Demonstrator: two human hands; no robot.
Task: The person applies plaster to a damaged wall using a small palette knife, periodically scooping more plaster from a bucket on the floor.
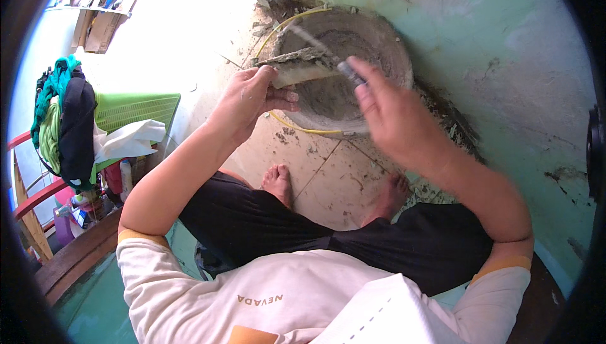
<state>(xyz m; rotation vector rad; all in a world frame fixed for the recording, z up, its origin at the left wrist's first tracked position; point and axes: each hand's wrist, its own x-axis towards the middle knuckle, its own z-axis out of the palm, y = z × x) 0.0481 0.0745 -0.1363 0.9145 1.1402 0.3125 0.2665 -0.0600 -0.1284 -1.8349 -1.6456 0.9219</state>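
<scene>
My left hand [255,94] grips the near end of a flat pale piece [306,74] with a rough grey crust along its upper edge. It could be a tile or a trowel blade; I cannot tell which. In my right hand [391,104] is a hand tool [350,71] with a grey handle and a thin metal shaft, blurred by motion. The shaft crosses above the far end of the pale piece. Below both hands, a round, cement-stained bucket [388,35] with a yellow handle stands on the floor.
My bare feet [276,183] rest on the debris-strewn tiled floor [322,186], near the bucket. A green wall [505,72] with patchy plaster rises at the right. To the left are a green basket [139,110], hanging clothes [74,123] and bottles [126,177].
</scene>
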